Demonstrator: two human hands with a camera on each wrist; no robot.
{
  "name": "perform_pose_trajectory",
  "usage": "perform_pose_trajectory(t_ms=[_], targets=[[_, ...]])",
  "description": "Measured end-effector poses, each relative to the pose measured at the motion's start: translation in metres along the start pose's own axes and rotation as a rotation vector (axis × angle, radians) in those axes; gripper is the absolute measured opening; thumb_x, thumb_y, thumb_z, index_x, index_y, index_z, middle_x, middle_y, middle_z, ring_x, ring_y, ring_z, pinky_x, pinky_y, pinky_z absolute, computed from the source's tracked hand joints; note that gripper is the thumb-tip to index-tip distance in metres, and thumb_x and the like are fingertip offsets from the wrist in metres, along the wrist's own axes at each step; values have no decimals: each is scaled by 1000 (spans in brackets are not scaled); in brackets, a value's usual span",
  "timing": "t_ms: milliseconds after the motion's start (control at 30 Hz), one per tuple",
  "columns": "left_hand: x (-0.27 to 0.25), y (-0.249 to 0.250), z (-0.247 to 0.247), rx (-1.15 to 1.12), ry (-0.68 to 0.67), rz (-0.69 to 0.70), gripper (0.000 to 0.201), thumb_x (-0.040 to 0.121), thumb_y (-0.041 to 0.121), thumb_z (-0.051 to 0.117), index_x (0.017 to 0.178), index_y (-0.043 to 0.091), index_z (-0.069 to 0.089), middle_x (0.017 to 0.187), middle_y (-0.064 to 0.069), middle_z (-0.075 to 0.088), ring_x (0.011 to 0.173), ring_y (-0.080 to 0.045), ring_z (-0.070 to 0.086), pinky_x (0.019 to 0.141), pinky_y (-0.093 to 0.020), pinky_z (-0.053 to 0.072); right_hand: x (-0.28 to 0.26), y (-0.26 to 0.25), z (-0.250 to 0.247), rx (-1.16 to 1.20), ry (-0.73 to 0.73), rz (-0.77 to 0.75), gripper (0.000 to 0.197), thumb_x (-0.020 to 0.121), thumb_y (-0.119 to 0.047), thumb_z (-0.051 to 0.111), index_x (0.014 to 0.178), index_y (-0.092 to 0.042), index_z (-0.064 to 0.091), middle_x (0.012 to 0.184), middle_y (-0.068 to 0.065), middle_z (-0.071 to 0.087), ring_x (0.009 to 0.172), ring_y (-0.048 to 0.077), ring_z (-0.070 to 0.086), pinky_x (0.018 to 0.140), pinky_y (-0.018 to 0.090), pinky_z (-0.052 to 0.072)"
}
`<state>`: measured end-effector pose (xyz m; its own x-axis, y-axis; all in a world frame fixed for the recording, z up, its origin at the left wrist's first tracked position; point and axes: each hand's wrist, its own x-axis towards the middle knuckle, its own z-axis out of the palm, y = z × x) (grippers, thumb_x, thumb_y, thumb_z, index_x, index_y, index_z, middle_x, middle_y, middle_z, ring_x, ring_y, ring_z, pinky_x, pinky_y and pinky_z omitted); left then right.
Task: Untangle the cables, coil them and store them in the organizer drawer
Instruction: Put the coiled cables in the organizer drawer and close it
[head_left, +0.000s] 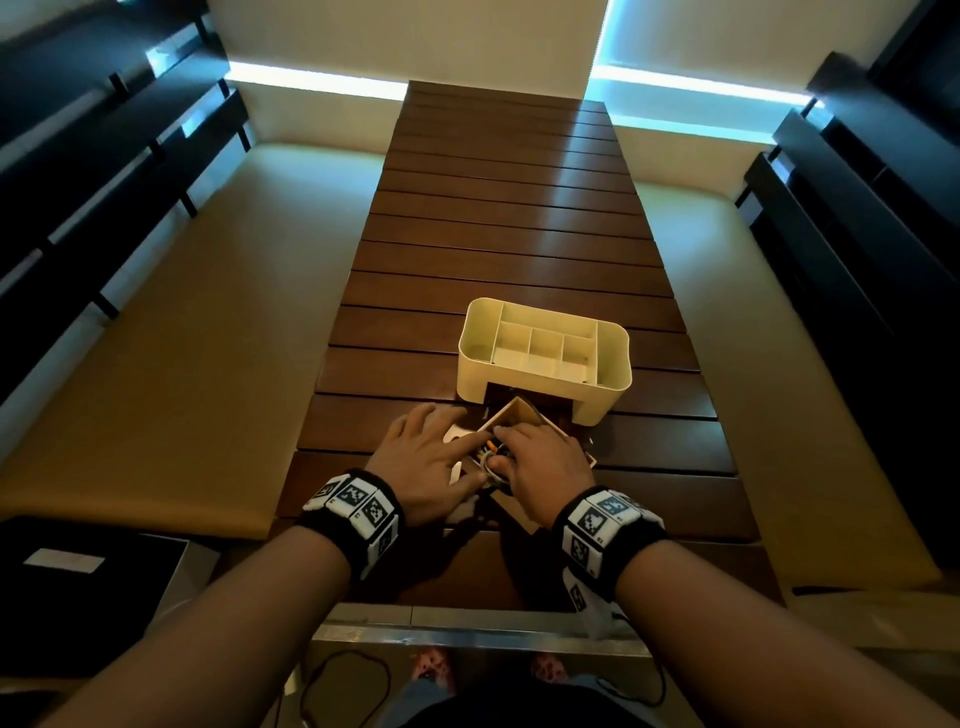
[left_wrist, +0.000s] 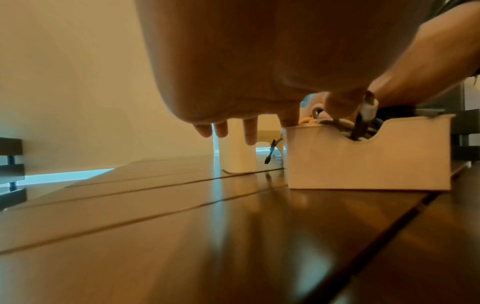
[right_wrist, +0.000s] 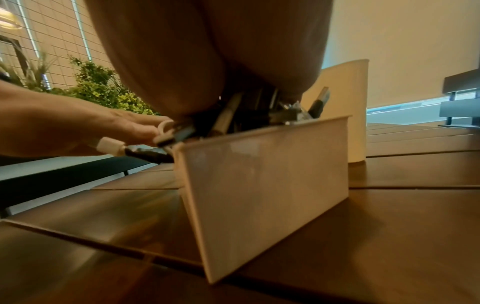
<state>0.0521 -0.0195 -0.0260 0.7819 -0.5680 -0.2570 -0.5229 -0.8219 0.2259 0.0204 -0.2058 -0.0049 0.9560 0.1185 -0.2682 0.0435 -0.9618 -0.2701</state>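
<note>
So the small cream plastic drawer (head_left: 511, 410) sits pulled out on the dark slatted wooden table (head_left: 498, 249), just in front of the cream compartment organizer (head_left: 545, 384). The bundle of white, black and orange cables (head_left: 488, 457) is stuffed inside it. Right hand (head_left: 540, 462) is curled down over the cables; left hand (head_left: 431, 457) has fingers spread, index and thumb touching the bundle.

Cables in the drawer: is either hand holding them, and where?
The right hand presses down on the cables from above in the drawer; a curled grip cannot be told. The left hand touches a cable end at the drawer's edge.
</note>
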Motion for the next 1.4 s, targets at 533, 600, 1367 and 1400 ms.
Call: perform_pose_trajectory(t_ms=[533,600,1367,1400], targets=[[12,-3,2,55,173,460,60,86,58,53,128,16,62,152,-1,42,140,-18,40,108,-35,44,-8,16,5,-30,-54,-201,55,98,-47,47,148,-26,39,155,-6,39,140,16,36,114,43,32],[10,-3,6,52,209,460,66,81,62,53,125,14,63,147,-1,45,121,-18,56,94,-32,53,-8,19,7,-35,-67,-199,60,99,-50,44,153,-27,31,163,-7,23,147,16,23,119,44,24],[7,47,-3,-412,148,-138,24,89,36,69,93,13,64,122,11,42,89,-12,58,72,-25,46,-45,31,8,201,-110,-151,54,108,-37,27,157,-23,10,165,-9,2,142,-5,-8,116,22,-8],[9,50,-3,-396,158,-161,22,90,32,68,96,12,65,122,9,42,88,-13,58,71,-25,45,-42,31,10,205,-101,-149,53,108,-35,28,157,-23,13,165,-9,5,145,-4,-5,116,21,-8]])
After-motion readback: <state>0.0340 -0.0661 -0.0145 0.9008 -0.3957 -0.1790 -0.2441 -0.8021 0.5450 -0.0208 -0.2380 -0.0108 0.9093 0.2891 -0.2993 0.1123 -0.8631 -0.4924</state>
